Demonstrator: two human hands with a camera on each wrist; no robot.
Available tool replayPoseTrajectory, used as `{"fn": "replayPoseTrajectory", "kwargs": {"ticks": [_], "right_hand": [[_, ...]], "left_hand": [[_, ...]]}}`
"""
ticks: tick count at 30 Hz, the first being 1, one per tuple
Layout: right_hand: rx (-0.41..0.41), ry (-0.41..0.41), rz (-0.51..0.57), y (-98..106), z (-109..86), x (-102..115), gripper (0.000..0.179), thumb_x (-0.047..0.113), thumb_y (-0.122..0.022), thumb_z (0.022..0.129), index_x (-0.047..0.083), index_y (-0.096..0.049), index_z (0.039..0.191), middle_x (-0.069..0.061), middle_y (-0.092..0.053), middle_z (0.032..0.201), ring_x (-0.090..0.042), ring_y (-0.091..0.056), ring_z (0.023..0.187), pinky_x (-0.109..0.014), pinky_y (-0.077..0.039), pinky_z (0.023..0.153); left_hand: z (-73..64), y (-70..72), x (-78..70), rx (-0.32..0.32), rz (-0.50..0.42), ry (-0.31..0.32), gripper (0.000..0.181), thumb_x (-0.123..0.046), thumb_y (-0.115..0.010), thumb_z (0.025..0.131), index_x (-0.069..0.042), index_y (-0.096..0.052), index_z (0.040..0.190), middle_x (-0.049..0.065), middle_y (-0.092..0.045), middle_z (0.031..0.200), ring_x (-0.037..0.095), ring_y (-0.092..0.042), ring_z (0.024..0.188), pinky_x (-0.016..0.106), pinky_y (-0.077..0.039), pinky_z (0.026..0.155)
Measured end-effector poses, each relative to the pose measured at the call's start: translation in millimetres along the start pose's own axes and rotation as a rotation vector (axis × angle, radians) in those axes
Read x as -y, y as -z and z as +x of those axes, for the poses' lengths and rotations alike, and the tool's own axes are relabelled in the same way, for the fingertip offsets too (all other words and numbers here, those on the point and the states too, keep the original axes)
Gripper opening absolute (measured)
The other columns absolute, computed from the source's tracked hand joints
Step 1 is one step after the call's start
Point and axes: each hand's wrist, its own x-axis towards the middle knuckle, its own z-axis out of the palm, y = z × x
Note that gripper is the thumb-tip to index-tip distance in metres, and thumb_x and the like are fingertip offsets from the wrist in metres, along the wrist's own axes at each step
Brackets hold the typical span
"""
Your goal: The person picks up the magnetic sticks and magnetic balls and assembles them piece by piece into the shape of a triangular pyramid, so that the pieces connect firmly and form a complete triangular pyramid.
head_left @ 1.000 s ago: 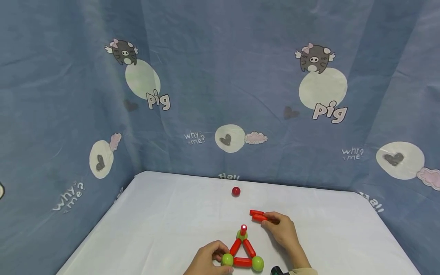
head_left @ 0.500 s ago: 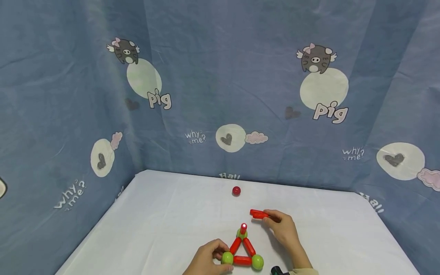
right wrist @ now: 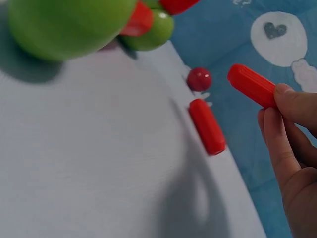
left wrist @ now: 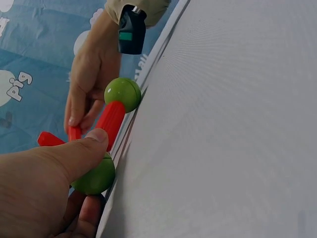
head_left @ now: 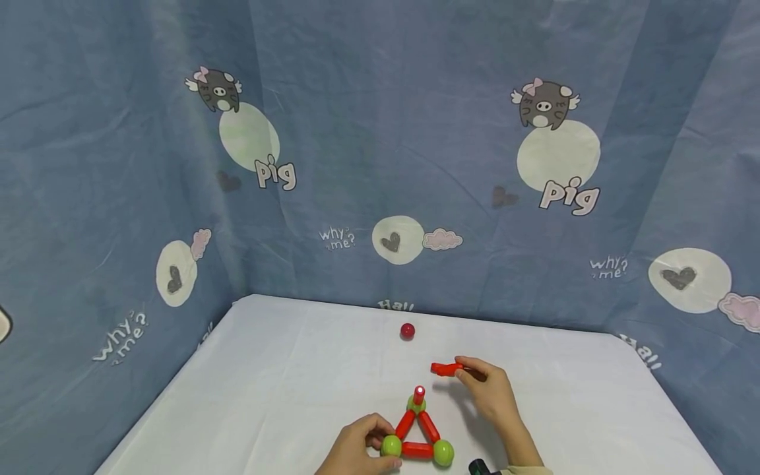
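Right fingers (head_left: pixel 472 361), head view: pinching red rod (head_left: pixel 454 370), long axis running left from them
Left fingers (head_left: pixel 382 423), head view: gripping green ball (head_left: pixel 391 445); triangle (head_left: pixel 417 450) sitting nearer these
Triangle, left-wrist view: extending past thumb (left wrist: pixel 86 148)
Loose rod (right wrist: pixel 207 126), right-wrist view: lying apart from fingertips (right wrist: pixel 284 94)

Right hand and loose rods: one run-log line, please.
left hand: grips green ball | right hand: pinches red rod above table | loose red rod: on table

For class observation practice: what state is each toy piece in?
Triangle: closed, red rods joining green balls.
Left green ball: gripped by left fingers.
Upward rod: attached to far ball.
Held rod: lifted, pinched by right fingers.
Loose rod: lying on table.
Red ball: loose, on table.
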Motion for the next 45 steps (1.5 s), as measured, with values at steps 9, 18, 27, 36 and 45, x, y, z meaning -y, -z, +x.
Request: {"fn": "replayPoseTrajectory", "kwargs": {"ticks": [9,18,27,36,45], "right_hand": [[-0.011,0.023,0.046,14.4,-3.2,21.2,0.026,0.014,-0.076,0.092,0.010,-0.075,0.118,-0.008,-0.076,0.114,-0.017,-0.069,0.104,-0.014,-0.054,0.081],[0.008,0.060,0.035,24.4,-12.7,41.9,0.027,0.017,-0.077,0.092,0.014,-0.076,0.119,-0.006,-0.076,0.116,-0.019,-0.071,0.105,-0.026,-0.060,0.086],[0.028,0.101,0.007,31.0,-26.0,67.2,0.025,0.012,-0.077,0.091,0.016,-0.077,0.116,-0.005,-0.077,0.111,-0.015,-0.071,0.096,-0.022,-0.059,0.079],[0.081,0.216,-0.079,34.4,-40.0,84.3,0.025,0.005,-0.081,0.085,0.020,-0.079,0.105,0.004,-0.078,0.100,-0.010,-0.074,0.089,-0.024,-0.061,0.079],[0.135,0.272,-0.140,33.0,-46.5,91.6,0.025,0.004,-0.079,0.086,0.022,-0.079,0.104,0.008,-0.077,0.098,-0.012,-0.075,0.092,-0.029,-0.062,0.080]], "left_hand": [[0.9,3.8,-1.5,-0.057,0.070,0.017,0.037,-0.026,-0.092,0.075,-0.018,-0.068,0.102,-0.005,-0.067,0.095,0.013,-0.058,0.084,0.023,-0.051,0.073],[2.1,7.3,-0.6,-0.121,0.127,0.027,0.040,-0.030,-0.091,0.075,-0.018,-0.067,0.104,-0.006,-0.066,0.097,0.013,-0.058,0.085,0.023,-0.052,0.072],[0.4,8.0,-1.7,-0.127,0.113,0.007,0.039,-0.028,-0.091,0.076,-0.017,-0.067,0.105,-0.006,-0.067,0.099,0.010,-0.058,0.084,0.020,-0.052,0.073],[0.4,10.5,1.2,-0.157,0.099,-0.016,0.040,-0.026,-0.090,0.077,-0.015,-0.067,0.107,-0.003,-0.067,0.102,0.009,-0.059,0.085,0.018,-0.052,0.073],[0.3,11.6,3.9,-0.155,0.107,-0.031,0.040,-0.028,-0.090,0.078,-0.016,-0.066,0.108,-0.004,-0.067,0.103,0.008,-0.058,0.086,0.018,-0.051,0.074]]}}
